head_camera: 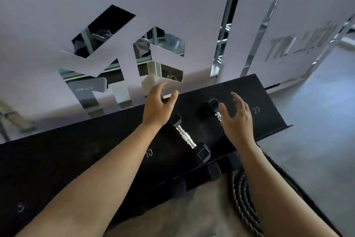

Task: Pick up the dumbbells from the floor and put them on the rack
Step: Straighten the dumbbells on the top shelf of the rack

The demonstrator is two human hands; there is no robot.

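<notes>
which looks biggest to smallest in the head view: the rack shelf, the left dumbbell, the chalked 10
1. rack shelf, spans most of the frame
2. left dumbbell, silver handle, black ends
3. chalked 10, smallest

This is apparent size only; the wide lens distorts.

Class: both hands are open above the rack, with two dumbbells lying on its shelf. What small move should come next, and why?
Probably draw both hands back. The left hand and right hand are open and empty, and both dumbbells already rest on the rack, so nothing here seems left to grip.
</notes>
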